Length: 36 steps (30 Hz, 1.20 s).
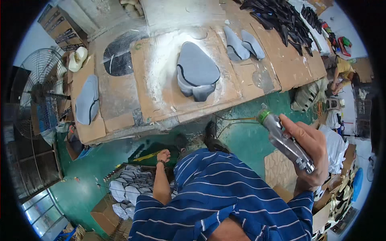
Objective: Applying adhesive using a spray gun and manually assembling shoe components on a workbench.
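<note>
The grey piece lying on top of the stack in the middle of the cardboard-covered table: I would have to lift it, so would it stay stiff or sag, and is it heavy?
The grey piece drapes over the stack beneath with softly rounded edges, so it probably flexes and sags when lifted by one edge. It looks thin, so likely light for its size. Its matte surface suggests it would not slip easily.

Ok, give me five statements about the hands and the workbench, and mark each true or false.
1. The right hand holds a metal spray gun with a green tip. True.
2. The left hand holds a grey seat cover. False: it hangs down as a loose fist with nothing in it, above a wire basket of grey pieces.
3. A stack of grey seat covers lies on the cardboard-covered workbench. True.
4. The black pieces lie at the bench's near left corner. False: they lie far right.
5. The fan stands on the person's right. False: it stands left.
</note>
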### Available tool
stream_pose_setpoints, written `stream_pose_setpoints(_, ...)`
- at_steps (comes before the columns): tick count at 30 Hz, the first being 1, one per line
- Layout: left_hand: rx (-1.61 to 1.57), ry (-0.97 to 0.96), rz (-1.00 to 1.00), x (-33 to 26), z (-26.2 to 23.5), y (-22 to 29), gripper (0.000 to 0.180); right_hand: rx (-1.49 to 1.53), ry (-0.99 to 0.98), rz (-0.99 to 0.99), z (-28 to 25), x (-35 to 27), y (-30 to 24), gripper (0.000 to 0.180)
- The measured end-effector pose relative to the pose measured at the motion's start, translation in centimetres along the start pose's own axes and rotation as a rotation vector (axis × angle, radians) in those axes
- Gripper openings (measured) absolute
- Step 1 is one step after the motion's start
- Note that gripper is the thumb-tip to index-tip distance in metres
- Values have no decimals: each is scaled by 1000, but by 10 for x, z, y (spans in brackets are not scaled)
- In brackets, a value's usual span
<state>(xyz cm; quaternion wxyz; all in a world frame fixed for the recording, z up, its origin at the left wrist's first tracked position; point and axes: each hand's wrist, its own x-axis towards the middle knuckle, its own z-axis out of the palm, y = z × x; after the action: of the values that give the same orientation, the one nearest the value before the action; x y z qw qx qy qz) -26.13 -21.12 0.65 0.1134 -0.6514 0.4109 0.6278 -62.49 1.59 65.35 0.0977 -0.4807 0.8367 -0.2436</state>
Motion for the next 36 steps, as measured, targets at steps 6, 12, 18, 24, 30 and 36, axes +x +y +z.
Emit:
stream_pose_setpoints(6, -29, -49, -28, 18, -25, -26, 23, -183, 33, 40, 28, -7, -69, 63)
stream_pose_setpoints(12, -38, -38, -41, 15, -39, -41, 22, -227, -53, -62, 41, -27, -107, 65)
stream_pose_setpoints(18, -20, -106, -54, 15, -56, -51, 28, -245, -111, -54, 43, -41, -143, 64)
stream_pose_setpoints(24, -37, -66, 150, 9, -29, -17, 22, -285, -84, -28, 51, -73, -139, 65)
stream_pose_setpoints(30, -116, -23, 695, 4, 3, 72, 28, -172, -57, 19, 35, -105, -99, 68)
stream_pose_setpoints(36, -241, 212, 1134, -90, 70, 246, 32, -35, 57, 156, 28, -122, -50, 62)
